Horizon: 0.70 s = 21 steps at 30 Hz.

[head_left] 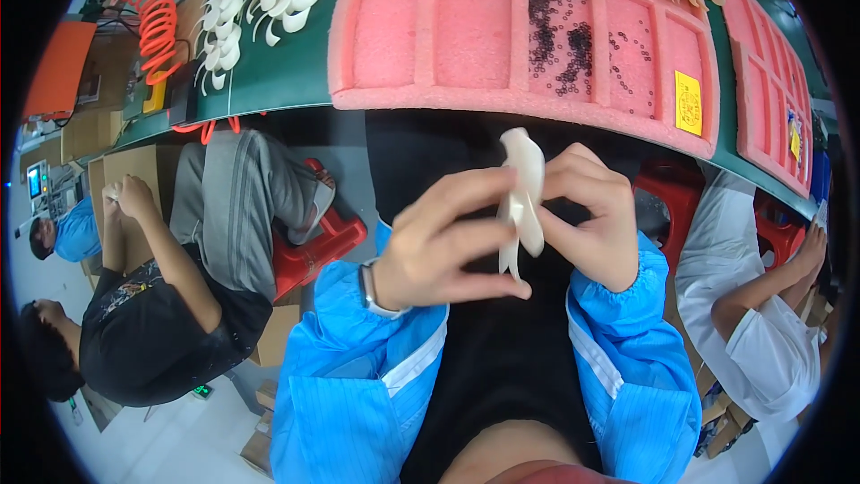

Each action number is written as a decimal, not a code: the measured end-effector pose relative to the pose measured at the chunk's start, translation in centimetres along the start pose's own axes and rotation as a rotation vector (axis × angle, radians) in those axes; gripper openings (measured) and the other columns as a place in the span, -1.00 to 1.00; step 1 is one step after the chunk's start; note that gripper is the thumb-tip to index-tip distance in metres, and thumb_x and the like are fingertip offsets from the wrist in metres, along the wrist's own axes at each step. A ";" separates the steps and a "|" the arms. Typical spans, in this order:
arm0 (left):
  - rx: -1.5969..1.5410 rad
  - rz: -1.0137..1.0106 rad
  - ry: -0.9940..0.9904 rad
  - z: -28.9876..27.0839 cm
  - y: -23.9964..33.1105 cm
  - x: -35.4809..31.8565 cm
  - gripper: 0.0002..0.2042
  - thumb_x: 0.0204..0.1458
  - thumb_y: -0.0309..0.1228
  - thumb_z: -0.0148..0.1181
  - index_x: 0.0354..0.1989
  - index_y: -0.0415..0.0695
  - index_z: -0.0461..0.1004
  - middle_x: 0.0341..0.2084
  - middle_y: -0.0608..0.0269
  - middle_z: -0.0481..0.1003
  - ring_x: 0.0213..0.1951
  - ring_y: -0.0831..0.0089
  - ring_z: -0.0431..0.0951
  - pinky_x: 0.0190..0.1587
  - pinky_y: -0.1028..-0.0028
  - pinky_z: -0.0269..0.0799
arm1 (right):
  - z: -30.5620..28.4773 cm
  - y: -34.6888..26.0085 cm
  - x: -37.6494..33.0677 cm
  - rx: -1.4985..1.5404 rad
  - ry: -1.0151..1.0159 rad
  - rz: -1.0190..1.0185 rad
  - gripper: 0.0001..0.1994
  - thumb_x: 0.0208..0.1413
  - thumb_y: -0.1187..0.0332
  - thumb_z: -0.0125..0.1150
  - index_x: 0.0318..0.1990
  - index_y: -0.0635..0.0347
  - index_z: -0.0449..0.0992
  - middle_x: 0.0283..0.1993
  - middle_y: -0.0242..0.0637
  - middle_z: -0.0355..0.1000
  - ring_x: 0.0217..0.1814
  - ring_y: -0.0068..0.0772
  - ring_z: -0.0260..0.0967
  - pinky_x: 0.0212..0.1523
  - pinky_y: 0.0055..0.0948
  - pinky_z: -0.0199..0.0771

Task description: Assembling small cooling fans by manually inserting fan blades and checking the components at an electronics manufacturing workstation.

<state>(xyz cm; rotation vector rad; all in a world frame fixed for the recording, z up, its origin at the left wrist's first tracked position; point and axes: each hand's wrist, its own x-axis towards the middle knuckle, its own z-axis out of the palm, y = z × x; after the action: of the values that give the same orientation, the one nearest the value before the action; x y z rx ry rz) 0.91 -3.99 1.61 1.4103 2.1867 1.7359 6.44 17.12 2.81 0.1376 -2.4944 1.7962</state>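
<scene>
The left hand (448,237) and the right hand (587,215) are close together, and both pinch one white plastic piece (522,202) between their fingers. The piece stands up tall between the two hands, over the person's lap. Blue sleeves (358,367) cover both arms. Just past the hands is a pink foam tray (421,36) with boxes in it. Little black rings (564,45) lie in the boxes above the right hand. More white pieces (260,9) sit on the green table (287,81), far off past the left hand, near an orange curly cord (157,18).
</scene>
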 end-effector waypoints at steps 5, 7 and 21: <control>0.326 -0.296 0.243 -6.1 -2.9 1.0 -0.62 -0.19 -0.42 0.51 -0.16 -0.25 0.59 -0.27 0.10 0.59 -0.35 0.28 0.62 -0.22 0.37 0.55 | 1.3 5.9 0.1 -0.502 -0.364 0.090 -0.90 -0.04 0.41 0.35 -0.39 0.22 0.64 -0.33 -0.15 0.55 -0.22 -0.08 0.46 -0.17 -0.19 0.51; 0.738 -0.357 0.388 -10.0 -4.1 1.8 -0.75 0.00 -0.42 0.40 -0.16 -0.23 0.58 -0.28 0.08 0.59 -0.22 0.17 0.59 -0.06 0.31 0.48 | 3.0 11.2 1.0 -0.825 -0.312 0.320 -0.82 0.05 0.30 0.32 -0.27 0.22 0.65 -0.25 -0.07 0.56 -0.11 -0.01 0.50 -0.10 -0.13 0.53; 1.161 -0.336 0.137 -24.8 -11.8 -1.8 -0.78 0.19 -0.44 0.26 -0.05 -0.27 0.57 0.03 -0.02 0.55 0.04 0.10 0.57 0.09 0.30 0.45 | -3.1 -0.5 0.6 -0.192 0.022 0.016 -0.79 0.10 0.39 0.35 -0.15 0.28 0.62 -0.28 -0.08 0.55 -0.19 0.00 0.52 -0.15 -0.22 0.52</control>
<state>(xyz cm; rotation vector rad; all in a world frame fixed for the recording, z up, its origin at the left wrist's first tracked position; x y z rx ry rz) -18.03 -23.97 1.08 0.8223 3.4230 0.3677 5.90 19.87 4.36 0.0876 -2.6411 1.5428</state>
